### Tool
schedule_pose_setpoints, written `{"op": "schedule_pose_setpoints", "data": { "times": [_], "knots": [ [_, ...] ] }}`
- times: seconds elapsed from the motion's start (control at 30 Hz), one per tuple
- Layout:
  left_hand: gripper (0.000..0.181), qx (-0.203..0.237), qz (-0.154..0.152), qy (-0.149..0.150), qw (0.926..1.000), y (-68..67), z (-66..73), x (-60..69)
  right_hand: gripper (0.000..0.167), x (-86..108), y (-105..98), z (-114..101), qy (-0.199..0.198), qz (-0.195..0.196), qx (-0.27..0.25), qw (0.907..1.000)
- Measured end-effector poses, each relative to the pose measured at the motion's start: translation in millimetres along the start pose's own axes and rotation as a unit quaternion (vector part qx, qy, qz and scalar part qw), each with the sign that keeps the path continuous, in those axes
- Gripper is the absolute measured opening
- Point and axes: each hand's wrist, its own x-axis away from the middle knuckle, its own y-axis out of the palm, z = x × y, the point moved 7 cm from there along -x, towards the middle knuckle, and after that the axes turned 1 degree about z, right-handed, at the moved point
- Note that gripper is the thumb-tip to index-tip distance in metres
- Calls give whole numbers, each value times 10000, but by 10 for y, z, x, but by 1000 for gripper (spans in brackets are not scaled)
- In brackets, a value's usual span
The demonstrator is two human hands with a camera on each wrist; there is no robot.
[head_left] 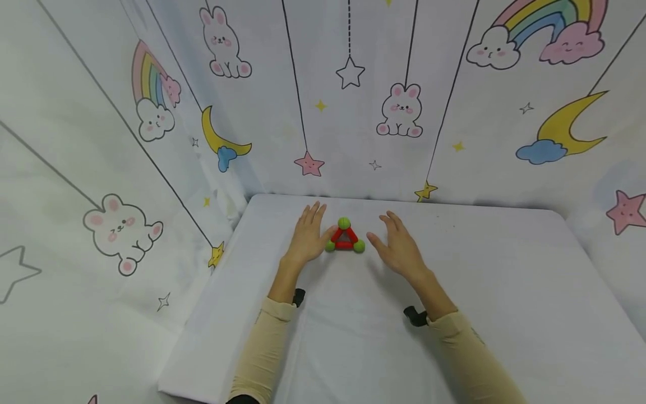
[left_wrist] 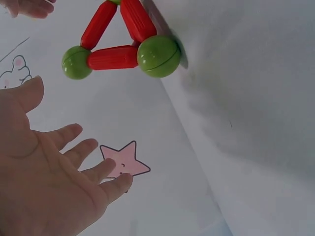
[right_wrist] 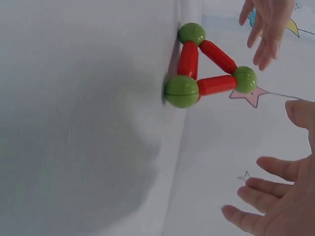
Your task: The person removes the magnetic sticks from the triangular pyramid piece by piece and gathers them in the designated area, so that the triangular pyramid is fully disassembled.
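Note:
A triangle of red rods and green balls stands on the white table, one ball raised above the two at the bottom. Left of it is my left hand, fingers extended and thumb apart. In the left wrist view a gap separates that palm from the nearest green ball. On the other side my right hand is held with spread fingers, its thumb toward the triangle. The right wrist view shows bare space between these fingers and the balls. Neither hand holds anything.
The white-covered table stretches widely to the right and toward me. Behind it hangs a white curtain printed with rabbits, stars, moons and rainbows. A dark strap piece shows at the right wrist, another at the left.

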Motion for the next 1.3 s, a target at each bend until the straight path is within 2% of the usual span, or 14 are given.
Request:
{"op": "schedule_pose_setpoints", "data": {
  "times": [0.27,0.43,0.6,0.83,0.93,1.3],
  "knots": [
    [59,837,233,-56,9962,40,-47,-43,66,-57,83,-34,96,66,-375,9992],
    [58,1458,376,-68,9886,65,-68,-89,57,-110,161,-49,156,195,-714,9971],
    [59,2445,524,-114,9682,135,-84,-142,44,-177,261,-57,234,325,-1294,9908],
    [58,3663,819,-371,9262,210,-78,-219,27,-291,387,-11,505,614,-1836,9798],
    [58,3973,854,-469,9125,241,-78,-244,26,-316,437,-22,569,598,-1852,9792],
    [56,4394,1043,-589,8903,294,-84,-290,26,-380,538,-49,677,681,-2127,9724]
  ]
}}
